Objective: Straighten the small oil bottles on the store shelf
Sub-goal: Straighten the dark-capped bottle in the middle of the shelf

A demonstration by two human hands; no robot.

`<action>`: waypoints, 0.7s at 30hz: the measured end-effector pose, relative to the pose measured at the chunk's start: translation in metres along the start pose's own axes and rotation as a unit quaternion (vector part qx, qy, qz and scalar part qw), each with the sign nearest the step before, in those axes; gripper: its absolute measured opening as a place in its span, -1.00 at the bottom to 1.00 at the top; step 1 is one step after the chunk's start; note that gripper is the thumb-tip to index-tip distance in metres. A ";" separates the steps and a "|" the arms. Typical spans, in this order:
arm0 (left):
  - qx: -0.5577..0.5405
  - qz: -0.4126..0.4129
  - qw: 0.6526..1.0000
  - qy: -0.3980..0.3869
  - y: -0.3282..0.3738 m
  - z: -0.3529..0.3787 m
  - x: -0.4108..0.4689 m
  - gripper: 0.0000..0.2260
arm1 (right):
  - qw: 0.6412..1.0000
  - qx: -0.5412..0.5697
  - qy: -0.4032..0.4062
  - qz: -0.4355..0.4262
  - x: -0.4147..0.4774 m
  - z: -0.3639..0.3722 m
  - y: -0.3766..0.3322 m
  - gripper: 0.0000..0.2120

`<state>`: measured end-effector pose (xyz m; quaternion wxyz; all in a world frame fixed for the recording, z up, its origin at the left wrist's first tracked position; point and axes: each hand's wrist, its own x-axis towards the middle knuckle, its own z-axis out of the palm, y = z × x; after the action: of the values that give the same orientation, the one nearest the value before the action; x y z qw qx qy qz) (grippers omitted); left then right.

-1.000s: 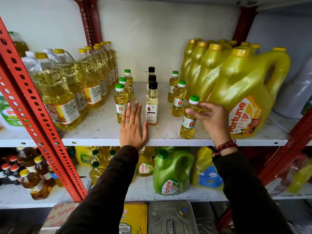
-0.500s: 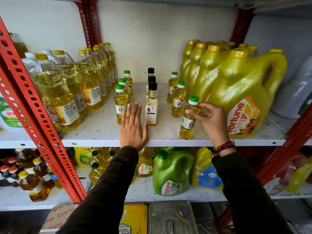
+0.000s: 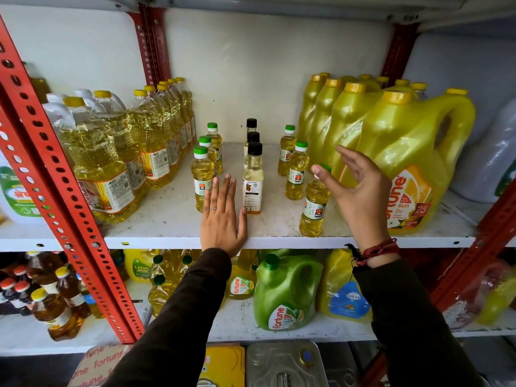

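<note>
Small oil bottles stand in three short rows on the white shelf (image 3: 156,227). The left row has green caps, led by the front left bottle (image 3: 201,183). The middle row has black caps, led by a clear bottle (image 3: 252,182). The right row has green caps; its front bottle (image 3: 313,209) stands upright near the shelf edge. My left hand (image 3: 222,216) lies flat on the shelf between the left and middle rows. My right hand (image 3: 357,191) hovers just right of the front right bottle with fingers spread, holding nothing; the thumb tip is by the cap.
Large clear oil bottles (image 3: 100,169) crowd the left of the shelf. Big yellow jugs (image 3: 402,163) fill the right. A red perforated upright (image 3: 53,191) slants across the left. The lower shelf holds a green jug (image 3: 282,294) and more bottles.
My right hand has let go of the front right bottle and opened, drawing slightly back to the right. The bottle stays upright. My left hand has not moved.
</note>
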<state>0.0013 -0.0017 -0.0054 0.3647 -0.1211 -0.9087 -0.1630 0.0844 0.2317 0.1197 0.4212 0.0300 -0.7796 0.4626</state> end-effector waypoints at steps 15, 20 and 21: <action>0.003 0.002 1.000 0.000 0.000 0.000 0.001 -0.39 | 0.970 0.022 -0.215 0.116 0.013 0.130 -0.008 -0.47; 0.010 0.010 1.000 -0.006 -0.002 0.001 0.001 -0.39 | 0.974 0.033 -0.195 0.108 0.019 0.141 0.003 -0.64; 0.011 0.010 1.000 -0.006 -0.003 0.002 0.001 -0.39 | 0.976 0.033 -0.185 0.109 0.019 0.142 0.004 -0.65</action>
<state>-0.0014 -0.0036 -0.0063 0.3620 -0.1270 -0.9114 -0.1488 -0.0188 0.1347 0.0993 0.2155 0.0441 -0.8266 0.5180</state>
